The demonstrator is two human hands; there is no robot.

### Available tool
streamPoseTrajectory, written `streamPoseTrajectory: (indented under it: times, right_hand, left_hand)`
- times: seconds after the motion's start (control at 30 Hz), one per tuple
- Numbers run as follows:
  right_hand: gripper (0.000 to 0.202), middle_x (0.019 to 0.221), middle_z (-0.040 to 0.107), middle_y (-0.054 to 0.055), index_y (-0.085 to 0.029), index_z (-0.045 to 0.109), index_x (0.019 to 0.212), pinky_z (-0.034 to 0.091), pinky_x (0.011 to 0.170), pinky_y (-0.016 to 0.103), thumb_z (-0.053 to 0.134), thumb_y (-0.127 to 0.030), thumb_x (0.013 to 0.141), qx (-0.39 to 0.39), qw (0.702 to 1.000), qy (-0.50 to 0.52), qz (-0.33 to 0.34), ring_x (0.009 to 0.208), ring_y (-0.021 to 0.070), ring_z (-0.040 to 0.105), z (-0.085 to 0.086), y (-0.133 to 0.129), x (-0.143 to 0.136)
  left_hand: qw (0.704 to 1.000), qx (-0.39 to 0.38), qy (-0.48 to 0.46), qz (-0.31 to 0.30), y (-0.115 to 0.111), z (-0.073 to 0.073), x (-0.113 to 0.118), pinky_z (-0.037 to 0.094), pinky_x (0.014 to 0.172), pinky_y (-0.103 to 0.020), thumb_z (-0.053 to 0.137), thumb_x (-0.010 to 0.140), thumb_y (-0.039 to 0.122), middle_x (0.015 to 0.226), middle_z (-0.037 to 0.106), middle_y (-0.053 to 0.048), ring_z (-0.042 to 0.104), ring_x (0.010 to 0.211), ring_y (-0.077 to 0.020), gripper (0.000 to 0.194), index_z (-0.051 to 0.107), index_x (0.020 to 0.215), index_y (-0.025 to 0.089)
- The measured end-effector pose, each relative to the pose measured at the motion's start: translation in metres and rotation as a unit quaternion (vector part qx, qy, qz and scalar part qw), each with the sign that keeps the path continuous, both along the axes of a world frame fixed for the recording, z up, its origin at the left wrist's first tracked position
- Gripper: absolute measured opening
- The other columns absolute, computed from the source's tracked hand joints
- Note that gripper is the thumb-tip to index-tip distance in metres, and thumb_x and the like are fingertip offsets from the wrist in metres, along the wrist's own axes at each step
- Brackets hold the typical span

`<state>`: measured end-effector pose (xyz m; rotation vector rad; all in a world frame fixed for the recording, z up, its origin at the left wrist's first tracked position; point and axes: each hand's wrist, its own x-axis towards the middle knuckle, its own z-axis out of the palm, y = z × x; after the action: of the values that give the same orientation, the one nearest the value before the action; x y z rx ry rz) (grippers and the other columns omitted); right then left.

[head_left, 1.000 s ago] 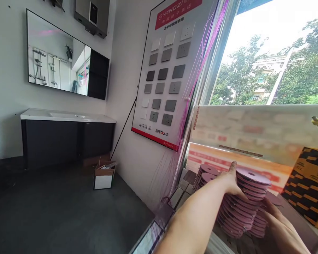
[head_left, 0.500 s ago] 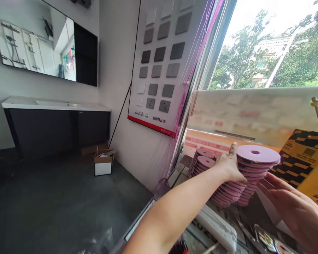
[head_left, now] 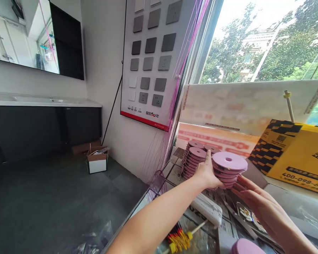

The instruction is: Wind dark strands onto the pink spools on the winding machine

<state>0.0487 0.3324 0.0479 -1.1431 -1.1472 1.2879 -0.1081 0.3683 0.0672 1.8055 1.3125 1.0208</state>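
Note:
A stack of flat pink spools point(head_left: 229, 161), each with a round centre hole, stands upright between my hands. My left hand point(head_left: 208, 173) grips its left side, thumb pointing up; some of its fingers are hidden. At the lower right of the stack, the long, nearly straight fingers of my right hand point(head_left: 254, 197) press against the spools. More pink spools in stacks point(head_left: 196, 153) stand just left of and behind my left hand. The edge of another pink spool point(head_left: 246, 247) shows at the bottom of the view.
Below my hands lie a white wrapped bar point(head_left: 208, 210), scissors point(head_left: 240, 220) and a yellow, red and black bundle on a stick point(head_left: 181, 240). A yellow box point(head_left: 302, 155) stands behind at right. Pink threads point(head_left: 172, 106) hang by the window.
My view has shifted to the right. Both hands have moved away from me with the spool stack, which now looks smaller and shows fewer spools below its top.

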Motion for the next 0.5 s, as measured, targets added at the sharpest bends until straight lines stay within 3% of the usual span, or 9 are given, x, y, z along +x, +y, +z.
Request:
streamPoseTrajectory:
  times: [0.17,0.33,0.5]
  right_hand:
    - [0.069,0.115,0.064,0.005,-0.02,0.05,0.118,0.035,0.105,0.032,0.065,-0.026,0.051,-0.005,1.0,0.005,0.029,0.12,0.0251,0.046,-0.013,-0.003,-0.011]
    - [0.062,0.109,0.067,0.007,-0.02,0.052,0.108,0.025,0.11,0.04,0.068,-0.025,0.048,-0.026,0.999,-0.002,0.045,0.121,0.0276,0.046,-0.015,-0.005,-0.024]
    - [0.039,0.097,0.071,0.006,-0.022,0.06,0.093,0.041,0.1,0.039,0.066,-0.025,0.055,-0.02,0.996,-0.015,0.083,0.106,0.0262,0.059,-0.02,-0.006,-0.027]
  left_hand:
    - [0.999,0.0,0.036,0.024,-0.011,-0.01,-0.013,0.038,0.101,-0.04,0.083,0.038,0.03,0.13,0.049,-0.022,0.045,0.12,-0.0341,0.131,0.007,0.143,0.013]
    - [0.999,0.018,0.014,0.043,-0.016,-0.017,-0.028,0.036,0.103,-0.037,0.083,0.036,0.026,0.13,0.051,-0.013,0.045,0.121,-0.0287,0.128,0.012,0.142,0.019]
    - [0.999,0.022,0.025,0.027,-0.017,-0.03,-0.036,0.037,0.101,-0.041,0.084,0.033,0.028,0.131,0.05,-0.012,0.045,0.121,-0.0305,0.126,0.018,0.141,0.024]
